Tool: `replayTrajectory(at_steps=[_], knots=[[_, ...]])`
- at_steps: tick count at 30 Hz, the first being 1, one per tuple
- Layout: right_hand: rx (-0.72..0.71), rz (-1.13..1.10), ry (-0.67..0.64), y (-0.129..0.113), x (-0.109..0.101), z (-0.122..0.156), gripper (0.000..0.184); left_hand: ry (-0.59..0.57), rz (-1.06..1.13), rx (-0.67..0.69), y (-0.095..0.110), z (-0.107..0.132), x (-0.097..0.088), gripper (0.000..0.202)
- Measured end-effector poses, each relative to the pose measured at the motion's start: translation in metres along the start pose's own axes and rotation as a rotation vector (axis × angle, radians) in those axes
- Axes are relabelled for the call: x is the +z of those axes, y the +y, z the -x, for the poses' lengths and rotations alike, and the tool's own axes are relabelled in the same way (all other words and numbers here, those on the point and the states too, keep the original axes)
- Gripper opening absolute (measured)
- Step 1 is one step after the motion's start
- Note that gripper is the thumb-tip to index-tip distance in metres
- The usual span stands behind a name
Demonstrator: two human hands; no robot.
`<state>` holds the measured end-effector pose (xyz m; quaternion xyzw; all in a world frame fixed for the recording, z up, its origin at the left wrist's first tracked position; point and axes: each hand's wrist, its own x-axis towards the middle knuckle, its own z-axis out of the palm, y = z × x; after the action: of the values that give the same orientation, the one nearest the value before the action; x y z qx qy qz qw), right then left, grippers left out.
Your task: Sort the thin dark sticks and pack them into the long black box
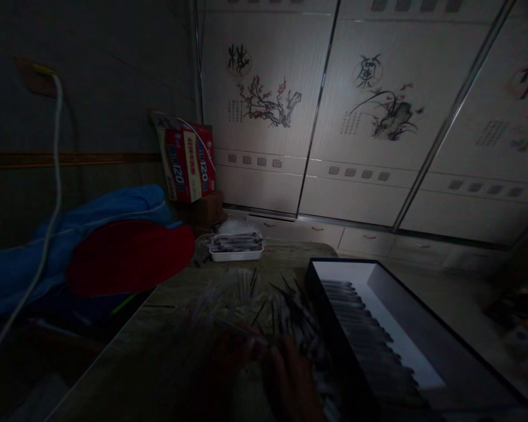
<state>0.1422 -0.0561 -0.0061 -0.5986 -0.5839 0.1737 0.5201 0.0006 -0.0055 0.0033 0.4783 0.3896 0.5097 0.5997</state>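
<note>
My left hand (231,354) and my right hand (290,375) meet low in the middle of the view, over the table. Both are closed on a slim pen-like stick (246,332), which slants down to the right between them. Dimness and blur hide its exact kind. Just beyond and to the right of my hands lies a loose pile of dark, thin pen-like pieces (293,310). A large black-edged box (407,340) stands to the right, its white inside partly filled with a row of dark slim packs (365,334).
At the table's (132,346) far end a white tray (236,255) holds several thin sticks. A red round cover (132,258) and blue cloth (114,208) lie left, near a hanging white cable (58,158). A red carton (189,164) stands by the sliding cabinet doors (264,138).
</note>
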Motion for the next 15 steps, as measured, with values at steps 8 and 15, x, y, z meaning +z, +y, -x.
replayTrajectory(at_steps=[8,15], knots=[[-0.031,-0.023,-0.015,0.000,0.002,0.001,0.046,0.012,-0.014,-0.024,0.011,0.003,0.007,0.012],[-0.052,-0.055,-0.072,0.002,0.000,-0.003,0.038,-0.010,0.032,-0.013,-0.003,-0.002,0.000,0.018]])
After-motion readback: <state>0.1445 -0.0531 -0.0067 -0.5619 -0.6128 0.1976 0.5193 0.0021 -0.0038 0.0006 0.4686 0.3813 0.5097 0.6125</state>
